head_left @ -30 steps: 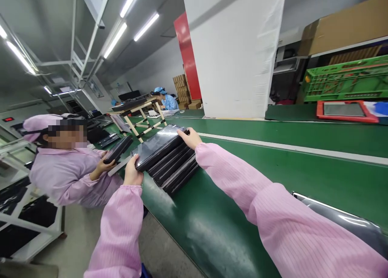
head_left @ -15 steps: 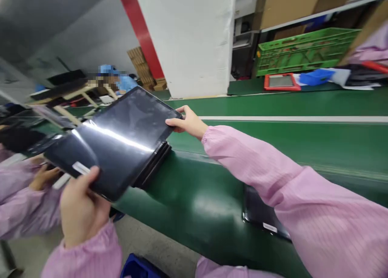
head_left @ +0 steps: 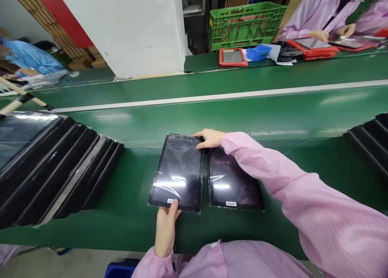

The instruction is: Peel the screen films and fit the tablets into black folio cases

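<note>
Between my two hands is a black tablet [head_left: 180,169] with a glossy, film-covered screen and a small white label at its lower edge. My left hand [head_left: 167,221] grips the bottom edge, thumb on top near the label. At the top right corner, my right hand [head_left: 210,139] pinches the tablet, thumb over the face. A second black tablet [head_left: 235,181] lies flat on the green bench just to the right, partly covered by my right forearm; it has a similar white label. Whether the held tablet touches the bench I cannot tell.
A leaning stack of tablets [head_left: 60,169] stands at the left, another stack [head_left: 371,144] at the right edge. Across the green bench [head_left: 136,237] are a green crate [head_left: 247,25], a blue tray [head_left: 258,52] and a red-framed tablet [head_left: 233,57]. Co-workers sit at far left and far right.
The tablet has come from above the left stack rightwards and down to the middle of the bench, held in both my hands. The view has turned right.
</note>
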A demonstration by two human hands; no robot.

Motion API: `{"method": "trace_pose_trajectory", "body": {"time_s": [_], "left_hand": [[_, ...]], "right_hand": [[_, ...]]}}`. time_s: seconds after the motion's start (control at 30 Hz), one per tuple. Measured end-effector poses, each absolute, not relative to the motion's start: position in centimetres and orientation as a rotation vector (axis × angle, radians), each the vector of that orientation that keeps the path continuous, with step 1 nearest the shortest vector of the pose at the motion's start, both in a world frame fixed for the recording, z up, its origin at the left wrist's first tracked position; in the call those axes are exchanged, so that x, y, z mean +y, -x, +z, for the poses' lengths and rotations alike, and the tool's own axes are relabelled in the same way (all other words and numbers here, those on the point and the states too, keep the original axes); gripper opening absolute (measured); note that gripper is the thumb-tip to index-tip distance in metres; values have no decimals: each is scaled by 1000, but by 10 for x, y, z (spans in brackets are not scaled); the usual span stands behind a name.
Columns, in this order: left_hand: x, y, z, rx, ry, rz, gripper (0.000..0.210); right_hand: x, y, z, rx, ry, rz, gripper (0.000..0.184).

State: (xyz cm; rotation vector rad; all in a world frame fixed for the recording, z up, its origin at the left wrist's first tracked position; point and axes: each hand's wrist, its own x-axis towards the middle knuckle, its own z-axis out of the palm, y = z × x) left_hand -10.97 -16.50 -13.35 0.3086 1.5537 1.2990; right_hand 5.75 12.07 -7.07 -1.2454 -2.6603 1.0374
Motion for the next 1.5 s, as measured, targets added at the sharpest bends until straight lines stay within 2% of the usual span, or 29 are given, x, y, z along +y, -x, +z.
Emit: {"method": "trace_pose_trajectory", "body": {"time_s": [0.2, 0.37, 0.53, 0.63, 0.7, 0.8, 0.87, 0.97, 1.03, 1.13, 1.23, 1.3, 1.43, 1.5], "left_hand": [[-169, 101, -132, 1561, -406, 886, 62], [-175, 93, -133, 1636, -596, 753, 61], [-186, 97, -130, 1814, -780, 470, 45], [-185, 109, -118, 1842, -910, 216, 49], [-183, 120, -107, 1701, -981, 123, 52], [-180, 140, -94, 1501, -1101, 186, 38], [-180, 153, -94, 1598, -1143, 444, 23], [-183, 164, -109, 1977, -1181, 936, 19], [-185, 164, -123, 2162, -1328, 1040, 24], [-189, 159, -140, 2167, -1627, 835, 50], [-192, 156, -149, 2095, -1751, 654, 60], [-193, 156, -151, 2102, -1756, 639, 59], [-191, 158, -153, 2127, -1728, 662, 58], [-190, 158, -153, 2127, -1725, 670, 57]], "right_hand": [[132, -75, -81, -2657, 1347, 795, 53], [112, -88, -99, -2703, 1348, 665, 52], [83, -101, -110, -2653, 1327, 517, 51], [76, -106, -114, -2639, 1311, 485, 51], [76, -106, -114, -2641, 1302, 481, 51], [79, -104, -111, -2659, 1267, 517, 49], [82, -102, -108, -2647, 1220, 529, 46], [84, -99, -106, -2605, 1149, 478, 36], [84, -97, -107, -2589, 1108, 433, 31], [79, -93, -109, -2558, 1049, 349, 26], [64, -86, -105, -2508, 1004, 300, 20], [50, -83, -94, -2497, 962, 408, 18], [28, -95, -67, -2471, 773, 1044, 10], [28, -111, -61, -2310, 785, 1238, 7]]}}
